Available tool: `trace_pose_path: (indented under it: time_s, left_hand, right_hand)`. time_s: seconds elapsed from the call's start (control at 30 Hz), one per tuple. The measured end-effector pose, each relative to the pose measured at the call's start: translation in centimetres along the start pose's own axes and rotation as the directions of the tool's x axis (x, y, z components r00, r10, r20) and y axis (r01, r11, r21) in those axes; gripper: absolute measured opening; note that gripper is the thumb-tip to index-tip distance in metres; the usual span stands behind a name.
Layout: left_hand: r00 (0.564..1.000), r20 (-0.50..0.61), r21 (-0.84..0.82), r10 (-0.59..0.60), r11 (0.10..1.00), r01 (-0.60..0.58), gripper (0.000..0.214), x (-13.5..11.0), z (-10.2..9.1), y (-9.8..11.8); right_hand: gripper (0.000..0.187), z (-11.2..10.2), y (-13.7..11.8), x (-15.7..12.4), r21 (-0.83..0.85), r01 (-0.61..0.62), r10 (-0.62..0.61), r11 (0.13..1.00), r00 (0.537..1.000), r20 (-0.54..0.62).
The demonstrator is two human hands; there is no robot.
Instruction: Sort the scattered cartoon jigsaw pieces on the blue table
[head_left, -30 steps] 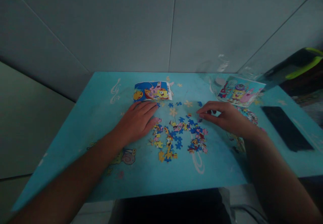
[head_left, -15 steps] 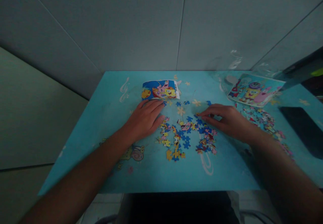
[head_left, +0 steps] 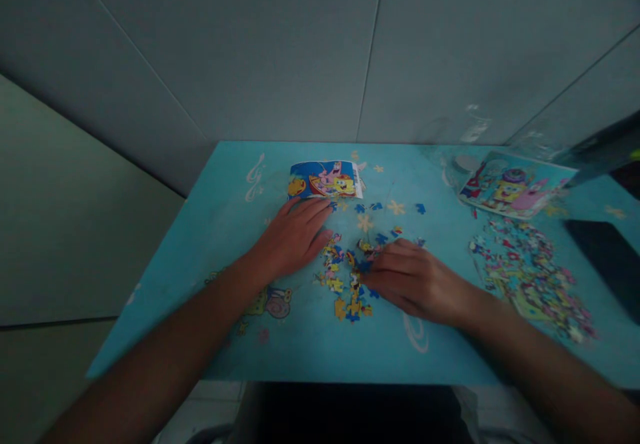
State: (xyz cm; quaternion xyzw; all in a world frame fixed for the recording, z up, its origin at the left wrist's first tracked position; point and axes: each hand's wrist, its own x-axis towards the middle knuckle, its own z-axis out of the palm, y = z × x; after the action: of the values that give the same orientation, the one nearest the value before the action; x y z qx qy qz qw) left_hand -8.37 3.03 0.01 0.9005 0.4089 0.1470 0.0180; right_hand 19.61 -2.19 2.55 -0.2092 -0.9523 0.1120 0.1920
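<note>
My left hand (head_left: 300, 236) lies flat and open on the table, its fingertips by the lower edge of a blue picture card (head_left: 325, 179) with cartoon figures. My right hand (head_left: 407, 277) is over the joined jigsaw pieces, thumb and fingers pinched together on a blue puzzle piece (head_left: 367, 267); the hand covers part of the cluster. Left of those fingertips is a strip of joined puzzle pieces (head_left: 332, 265), with a yellow-and-blue group (head_left: 353, 308) below it. A loose yellow-and-red piece (head_left: 397, 232) lies just above the right hand.
Several loose blue pieces (head_left: 376, 207) lie below the card. At the right, a heap of puzzle pieces (head_left: 535, 271) spreads beside a dark phone-like slab (head_left: 603, 257). A second picture card (head_left: 515, 187) leans near clear plastic (head_left: 475, 124). The wall (head_left: 300, 64) borders the turquoise table (head_left: 190, 231).
My right hand has moved left and nearer me, from the upper right pieces onto the middle of the cluster. The yellow-and-red piece stays behind. My left hand stays on the table.
</note>
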Motion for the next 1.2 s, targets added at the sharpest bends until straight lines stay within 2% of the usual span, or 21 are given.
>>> trace_pose_path:
  time_s: [0.1,0.17,0.2,0.23,0.3,0.37,0.4,0.47,0.57,0.67,0.73,0.8,0.87,1.0,1.2]
  left_hand:
    - [1.0,0.002,0.011,0.004,1.0,-0.004,0.047,-0.1,0.0,0.0]
    - [1.0,0.004,0.018,0.008,1.0,-0.008,0.048,-0.1,0.0,0.0]
    - [1.0,0.005,0.02,0.01,1.0,-0.01,0.048,-0.1,0.0,-0.1]
    - [1.0,0.004,0.021,0.011,1.0,-0.011,0.048,-0.1,0.1,-0.1]
    - [1.0,-0.004,0.022,0.015,1.0,-0.015,0.048,-0.1,0.2,-0.1]
    - [1.0,-0.016,0.021,0.024,0.999,-0.024,0.047,-0.1,0.2,-0.2]
    - [0.999,-0.025,0.019,0.031,0.999,-0.031,0.047,-0.1,0.2,-0.2]
    - [0.998,-0.039,0.011,0.053,0.999,-0.053,0.046,-0.1,0.2,-0.3]
    - [0.993,-0.049,-0.011,0.103,0.995,-0.104,0.045,-0.1,0.0,-0.3]
    - [0.985,-0.06,-0.049,0.163,0.985,-0.166,0.041,-0.1,-0.2,0.0]
    - [0.977,-0.073,-0.075,0.199,0.976,-0.205,0.038,-0.1,-0.3,0.3]
    - [0.971,-0.08,-0.09,0.227,0.968,-0.234,0.037,-0.1,-0.3,0.5]
    - [0.966,-0.092,-0.092,0.243,0.963,-0.251,0.035,-0.2,-0.2,0.6]
    - [0.962,-0.108,-0.086,0.251,0.962,-0.261,0.032,-0.2,-0.1,0.5]
    - [0.962,-0.091,-0.063,0.256,0.963,-0.262,0.03,-0.3,0.1,0.4]
  right_hand:
    - [0.027,-0.8,0.0,-0.3,-0.028,-0.027,0.026,0.999,0.999,-0.048]
    - [0.025,-1.9,0.8,-0.7,-0.069,-0.15,0.138,0.986,0.978,-0.156]
    - [0.022,-2.4,1.2,-1.0,-0.089,-0.238,0.211,0.967,0.948,-0.24]
    - [0.019,-2.9,1.8,-1.2,-0.103,-0.338,0.287,0.936,0.897,-0.335]
    - [0.016,-3.6,2.8,-1.8,-0.085,-0.533,0.423,0.842,0.748,-0.511]
    - [0.016,-3.9,3.7,-2.2,-0.029,-0.666,0.516,0.746,0.604,-0.607]
    - [0.017,-4.0,4.0,-2.4,-0.007,-0.704,0.549,0.71,0.559,-0.621]
    - [0.02,-4.1,4.4,-2.6,0.02,-0.742,0.596,0.67,0.522,-0.61]
    - [0.025,-4.3,4.4,-2.6,0.028,-0.756,0.633,0.654,0.527,-0.567]
    - [0.027,-4.7,4.2,-2.4,0.034,-0.749,0.66,0.661,0.559,-0.502]
    - [0.026,-4.9,4.2,-2.5,0.066,-0.733,0.7,0.677,0.613,-0.367]
    - [0.024,-5.2,4.3,-2.6,0.118,-0.716,0.725,0.688,0.67,-0.161]
    - [0.019,-5.3,4.3,-2.8,0.162,-0.709,0.715,0.686,0.699,0.032]
    - [0.016,-5.4,4.3,-3.1,0.186,-0.715,0.672,0.674,0.698,0.248]
    - [0.018,-5.1,4.2,-3.4,0.182,-0.705,0.636,0.686,0.702,0.321]
